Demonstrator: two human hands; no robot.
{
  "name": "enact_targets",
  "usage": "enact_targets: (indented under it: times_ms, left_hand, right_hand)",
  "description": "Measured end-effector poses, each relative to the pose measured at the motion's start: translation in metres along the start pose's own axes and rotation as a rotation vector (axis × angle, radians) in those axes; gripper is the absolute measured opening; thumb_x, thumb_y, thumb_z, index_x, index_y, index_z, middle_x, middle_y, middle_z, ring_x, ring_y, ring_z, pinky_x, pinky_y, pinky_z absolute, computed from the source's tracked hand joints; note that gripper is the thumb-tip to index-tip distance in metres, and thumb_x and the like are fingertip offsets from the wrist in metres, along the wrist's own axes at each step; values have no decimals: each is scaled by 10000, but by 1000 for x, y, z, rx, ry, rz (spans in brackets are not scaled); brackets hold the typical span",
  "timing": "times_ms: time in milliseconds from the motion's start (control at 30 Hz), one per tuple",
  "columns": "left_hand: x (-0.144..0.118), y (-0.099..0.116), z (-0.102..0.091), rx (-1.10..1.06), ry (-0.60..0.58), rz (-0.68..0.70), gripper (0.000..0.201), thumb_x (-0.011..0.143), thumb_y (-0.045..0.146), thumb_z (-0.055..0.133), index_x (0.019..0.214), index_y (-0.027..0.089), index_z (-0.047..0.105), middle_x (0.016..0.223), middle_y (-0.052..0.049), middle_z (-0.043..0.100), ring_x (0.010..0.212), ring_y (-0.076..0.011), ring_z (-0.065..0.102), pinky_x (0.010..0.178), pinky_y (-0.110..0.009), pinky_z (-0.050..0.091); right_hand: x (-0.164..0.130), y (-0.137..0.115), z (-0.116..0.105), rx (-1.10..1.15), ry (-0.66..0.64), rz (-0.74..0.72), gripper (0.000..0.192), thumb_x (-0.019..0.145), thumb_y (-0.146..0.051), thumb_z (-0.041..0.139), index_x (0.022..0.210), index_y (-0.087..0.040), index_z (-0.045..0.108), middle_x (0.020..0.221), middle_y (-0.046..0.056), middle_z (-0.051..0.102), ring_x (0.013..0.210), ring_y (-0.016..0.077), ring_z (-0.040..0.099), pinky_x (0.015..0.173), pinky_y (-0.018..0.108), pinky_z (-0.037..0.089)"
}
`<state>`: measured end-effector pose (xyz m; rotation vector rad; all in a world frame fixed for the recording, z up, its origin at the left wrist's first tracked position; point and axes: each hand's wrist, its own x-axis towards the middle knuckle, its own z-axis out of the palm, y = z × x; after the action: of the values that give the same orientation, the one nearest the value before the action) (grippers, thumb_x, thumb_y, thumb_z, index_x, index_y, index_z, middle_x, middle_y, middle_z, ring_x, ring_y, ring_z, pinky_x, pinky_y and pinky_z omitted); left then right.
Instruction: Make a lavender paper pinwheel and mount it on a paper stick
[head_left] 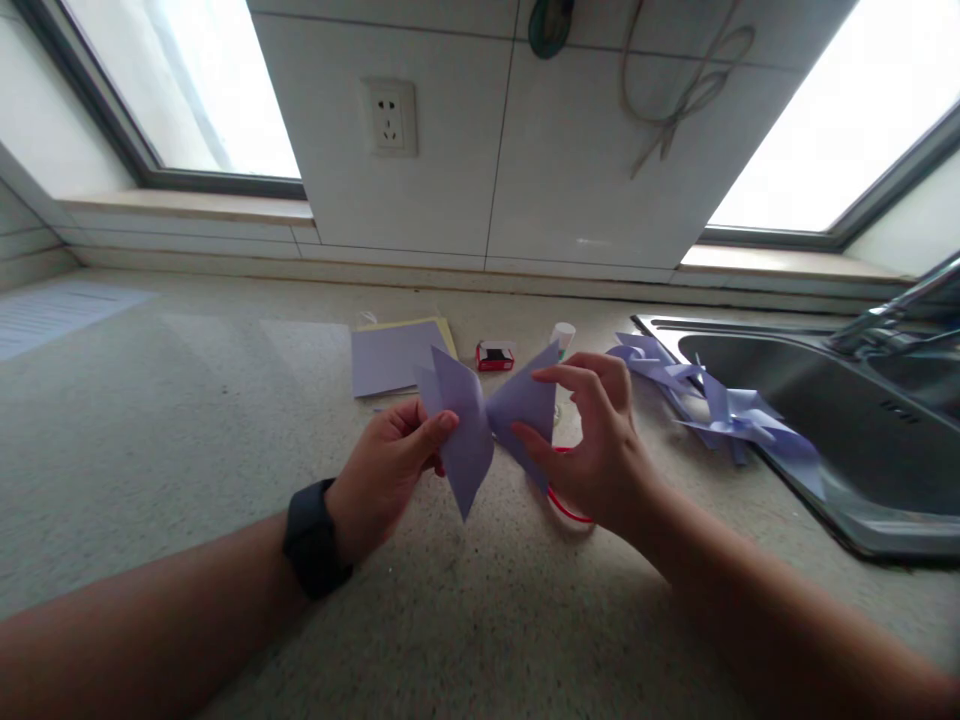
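A lilac paper sheet, cut and folded into pointed flaps, is held just above a speckled stone countertop in front of a white tiled wall. Going from the left: the left hand, a dark watch on its wrist, is closed on the left flap, thumb pressed flat against the paper. The right hand pinches the right flap between thumb and fingertips, the other fingers curled loosely. The paper is judged very light, thin and easily creased or torn — best taken at the flap edges with a gentle pinch, as is being done here. Behind the hands, a stack of flat coloured sheets lies matte and square-cornered, beside a small red-and-black object and a white-capped tube. A red loop is partly hidden under the right hand. Further right, finished lilac paper pinwheels rest at the rim of a brushed steel sink — smooth, hard metal beside soft folds.
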<state>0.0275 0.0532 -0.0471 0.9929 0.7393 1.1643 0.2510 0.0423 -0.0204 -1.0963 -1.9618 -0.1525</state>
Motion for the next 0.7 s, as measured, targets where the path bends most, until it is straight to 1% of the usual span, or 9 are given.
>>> enact_targets:
  times_ms: [100, 200, 267, 300, 400, 467, 533, 600, 700]
  left_hand:
    - [0, -1, 0, -21, 18, 29, 392, 734, 468, 880, 693, 159, 642, 625, 36, 577, 557, -78, 486, 549, -196, 409]
    - [-2, 2, 2, -69, 58, 51, 381, 786, 502, 832, 740, 177, 638, 655, 39, 607, 574, -86, 535, 573, -199, 454]
    - [-4, 7, 5, -132, 119, 7, 354, 847, 527, 766, 849, 186, 672, 732, 19, 674, 609, -107, 602, 606, -221, 510]
    - [-4, 10, 7, -160, 154, -34, 350, 880, 533, 728, 902, 186, 683, 763, 7, 700, 614, -117, 629, 608, -233, 531]
    - [-6, 17, 11, -194, 218, -158, 369, 967, 539, 601, 1009, 184, 691, 772, -15, 733, 576, -143, 664, 562, -259, 561]
    - [-6, 19, 13, -196, 217, -195, 380, 994, 534, 551, 1057, 184, 684, 787, -29, 748, 583, -160, 683, 562, -278, 578]
    - [-5, 19, 12, -204, 193, -201, 370, 989, 526, 562, 1062, 181, 676, 821, -40, 758, 612, -167, 696, 582, -282, 585]
    - [-5, 18, 11, -215, 158, -194, 343, 973, 511, 595, 1006, 178, 673, 808, -34, 747, 615, -160, 685, 590, -270, 576]
    - [-4, 15, 9, -187, 109, -182, 304, 944, 477, 645, 905, 176, 670, 727, -13, 702, 580, -143, 641, 566, -249, 546]
  right_hand:
    - [1, 0, -1, -70, -22, 33, 461, 863, -282, 732, 1285, -259, 547, 1265, 132, 451, 1222, 336, 466, 1048, 553, 445]
    - [1, 2, 1, -105, -109, 49, 487, 849, -280, 749, 1308, -251, 589, 1377, 151, 442, 1264, 366, 450, 1058, 577, 415]
    - [1, 2, 1, -78, -186, 34, 486, 857, -287, 741, 1320, -250, 598, 1411, 139, 495, 1279, 367, 456, 1058, 581, 394]
    - [1, 2, 1, -50, -221, 23, 471, 867, -290, 731, 1318, -247, 600, 1393, 124, 546, 1273, 356, 475, 1059, 575, 385]
    - [2, 0, 0, 38, -300, -7, 385, 897, -301, 702, 1267, -233, 622, 1250, 80, 682, 1192, 304, 567, 1039, 529, 383]
    - [3, -1, -2, 67, -339, -30, 320, 916, -309, 684, 1221, -223, 642, 1167, 66, 720, 1126, 281, 613, 1014, 500, 395]
    - [4, -1, -4, 73, -359, -61, 291, 929, -314, 670, 1201, -212, 651, 1128, 68, 730, 1086, 273, 631, 993, 482, 411]
    - [4, -1, -4, 79, -365, -87, 284, 936, -308, 658, 1199, -200, 651, 1126, 79, 725, 1076, 272, 630, 979, 468, 432]
    - [4, -3, -3, 128, -360, -96, 298, 926, -273, 650, 1206, -173, 635, 1134, 103, 701, 1071, 265, 622, 959, 443, 471]
